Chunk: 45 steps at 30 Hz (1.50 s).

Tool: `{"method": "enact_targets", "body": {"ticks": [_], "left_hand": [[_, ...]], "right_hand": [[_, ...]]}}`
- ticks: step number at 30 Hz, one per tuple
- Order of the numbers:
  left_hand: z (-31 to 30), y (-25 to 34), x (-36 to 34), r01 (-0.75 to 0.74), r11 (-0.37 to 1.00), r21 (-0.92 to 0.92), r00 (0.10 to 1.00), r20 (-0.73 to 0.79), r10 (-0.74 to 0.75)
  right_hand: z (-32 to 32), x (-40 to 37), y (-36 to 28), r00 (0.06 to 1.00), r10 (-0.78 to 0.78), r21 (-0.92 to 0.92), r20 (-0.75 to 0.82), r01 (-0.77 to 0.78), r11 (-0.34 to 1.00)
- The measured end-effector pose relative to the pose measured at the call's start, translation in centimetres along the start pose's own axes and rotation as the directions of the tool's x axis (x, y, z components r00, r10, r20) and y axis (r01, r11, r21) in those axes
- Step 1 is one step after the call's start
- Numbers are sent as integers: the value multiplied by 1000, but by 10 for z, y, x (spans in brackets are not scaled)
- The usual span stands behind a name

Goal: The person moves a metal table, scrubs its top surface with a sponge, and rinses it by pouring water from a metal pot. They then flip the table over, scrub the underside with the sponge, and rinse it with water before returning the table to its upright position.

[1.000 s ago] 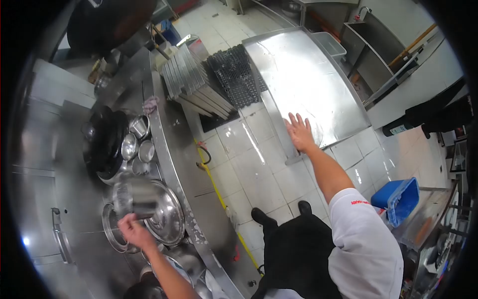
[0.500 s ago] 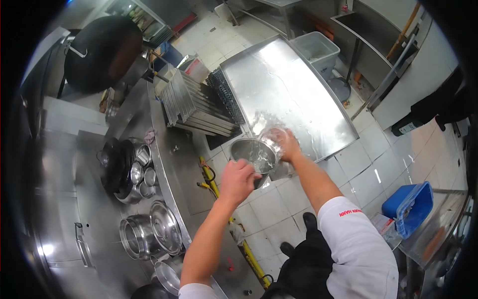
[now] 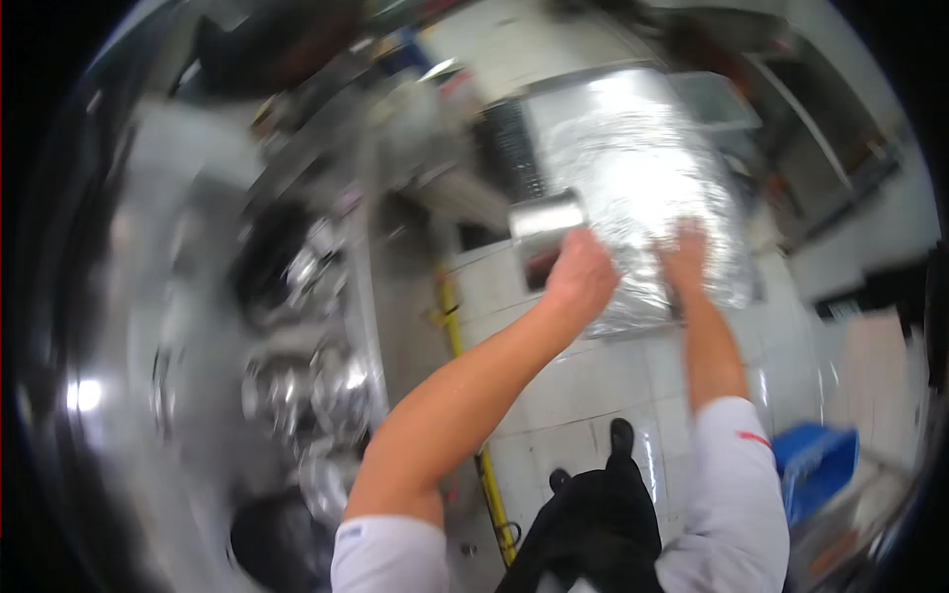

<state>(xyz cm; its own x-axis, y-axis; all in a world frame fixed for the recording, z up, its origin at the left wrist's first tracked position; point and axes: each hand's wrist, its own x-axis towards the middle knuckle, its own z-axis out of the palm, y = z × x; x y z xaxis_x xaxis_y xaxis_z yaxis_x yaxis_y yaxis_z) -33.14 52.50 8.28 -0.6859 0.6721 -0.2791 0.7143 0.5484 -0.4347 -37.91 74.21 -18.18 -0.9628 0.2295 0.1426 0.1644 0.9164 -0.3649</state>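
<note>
My left hand (image 3: 583, 277) grips a metal pot (image 3: 550, 222) by its side, tipped over toward the metal sheet. The large flat metal sheet (image 3: 633, 148) is wet, with rippling water spread across it. On its near right part lies my right hand (image 3: 684, 259), fingers spread, blurred by motion. The inside of the pot cannot be seen.
Steel pots and lids (image 3: 341, 385) stand on the counter at left, beside a yellow pipe (image 3: 492, 504). A blue bin (image 3: 819, 472) sits at lower right. Behind the sheet's right edge is a grey tub (image 3: 717, 102). White floor tiles lie below.
The pot has moved right and tipped over, and its water now spreads across the sheet. My right hand has moved away from the pot onto the sheet. The view has shifted and blurred.
</note>
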Motion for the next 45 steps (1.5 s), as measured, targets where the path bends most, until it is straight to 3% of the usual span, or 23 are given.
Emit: {"method": "enact_targets", "body": {"ticks": [1, 2, 3, 4, 5, 7, 9, 12, 17, 19, 21, 22, 23, 25, 27, 30, 31, 32, 35, 38, 41, 42, 45], "left_hand": [[18, -18, -20, 111, 993, -42, 989, -89, -114], [36, -36, -49, 218, 949, -229, 938, -218, -268], [51, -53, -82, 287, 872, -397, 834, -344, -431], [58, -69, -121, 341, 718, -607, 731, -308, -608], [67, -84, -162, 417, 697, -583, 700, -283, -656], [91, -110, -240, 495, 263, -828, 403, -49, -914], [122, -133, -320, 408, 56, -911, 99, -16, -995], [176, -185, -445, 530, -80, -844, -218, -44, -975], [315, -251, -616, 840, -202, -503, -378, -277, -884], [350, -260, -658, 868, -322, -377, -417, -202, -886], [433, -275, -732, 893, -302, -335, -303, 51, -952], [486, -282, -764, 992, -117, 47, -118, 16, -993], [489, -285, -767, 940, -142, -309, -136, 42, -990], [529, -300, -770, 808, -252, -533, -192, 165, -967], [456, -284, -665, 892, -287, -349, -315, -26, -949], [422, -285, -520, 849, 5, -528, 6, -1, -1000], [382, -265, -449, 630, 361, -687, 255, -256, -932], [336, -238, -376, 417, 371, -830, 316, -251, -915], [217, -143, -203, 170, 431, -886, 751, -167, -639], [173, -26, -63, -208, 431, -878, 877, -363, -315], [163, 44, 37, -205, 425, -882, 939, -300, -168], [174, 57, 66, -102, 570, -815, 951, -248, -184], [170, 34, 134, 103, 767, -633, 939, -191, -284]], "right_hand": [[-27, -8, -11, 984, 168, 132, 60, -174, 976], [-7, -7, 9, 992, 118, 132, 35, -121, 984], [17, -4, 23, 974, 185, -113, -132, -200, 973], [-57, -11, -30, 910, 390, -302, 143, -335, 893], [-32, -24, -14, 973, 225, -403, -50, -226, 887], [-1, -35, -3, 938, 346, -446, -3, -311, 839], [-9, -71, -40, 980, 191, -468, 63, -140, 873], [-29, -109, -95, 936, -34, -318, 351, 154, 936], [-14, -142, -158, 890, -233, -81, 392, 285, 955], [9, -142, -132, 891, -292, -44, 348, 327, 944], [-4, -140, -134, 865, -263, -151, 427, 355, 923], [-29, -146, -164, 894, -186, -191, 408, 282, 940], [4, -140, -128, 837, -298, -396, 459, 494, 774], [-40, -143, -177, 855, 6, -420, 519, 249, 873], [-40, -141, -176, 845, 32, -389, 533, 211, 897], [-49, -138, -186, 821, 37, -343, 570, 197, 919], [-52, -136, -180, 799, 7, -300, 601, 218, 929], [-56, -134, -171, 807, 15, -304, 590, 205, 930], [-59, -119, -133, 769, -169, -160, 617, 333, 929], [-55, -95, -85, 936, -101, -127, 337, 151, 980], [-38, -50, -34, 997, 58, -237, 40, -47, 970], [-41, -33, -24, 993, 119, -259, -9, -118, 959], [-46, -1, 10, 983, -177, -204, 49, 183, 962]]}}
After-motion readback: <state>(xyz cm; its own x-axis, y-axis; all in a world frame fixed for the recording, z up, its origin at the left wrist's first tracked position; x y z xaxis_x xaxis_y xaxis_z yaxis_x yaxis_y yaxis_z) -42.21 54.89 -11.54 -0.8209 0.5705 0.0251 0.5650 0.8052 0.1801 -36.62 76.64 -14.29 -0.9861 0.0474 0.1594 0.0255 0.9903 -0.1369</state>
